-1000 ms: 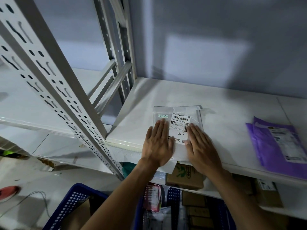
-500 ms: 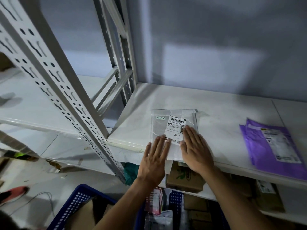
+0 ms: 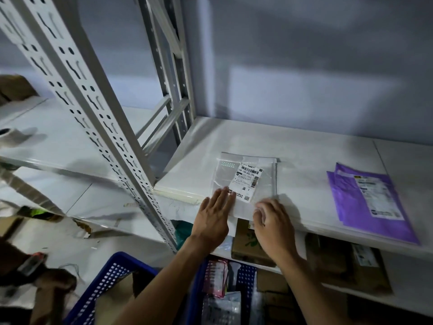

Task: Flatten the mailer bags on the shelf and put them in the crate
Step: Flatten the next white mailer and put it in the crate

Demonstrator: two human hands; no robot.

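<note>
A flat translucent white mailer bag [image 3: 246,177] with a barcode label lies on the white shelf [image 3: 304,146], its near end hanging over the front edge. My left hand [image 3: 212,221] rests with straight fingers, the fingertips on the bag's near left part. My right hand [image 3: 274,227] is at the bag's near right corner with its fingers curled round the overhanging edge; motion blur hides the exact grip. A purple mailer bag [image 3: 370,202] lies flat further right on the shelf. The blue perforated crate [image 3: 105,285] stands below my arms.
A perforated grey upright post [image 3: 93,102] rises just left of the shelf. Cardboard boxes [image 3: 248,242] sit on the lower shelf under the bag. A tape roll [image 3: 11,137] lies on the neighbouring shelf at left. Packets fill a second blue crate [image 3: 243,277].
Both hands slid back over the white bag toward the shelf's front edge. The right hand's fingers went from flat to curled at the bag's near edge.
</note>
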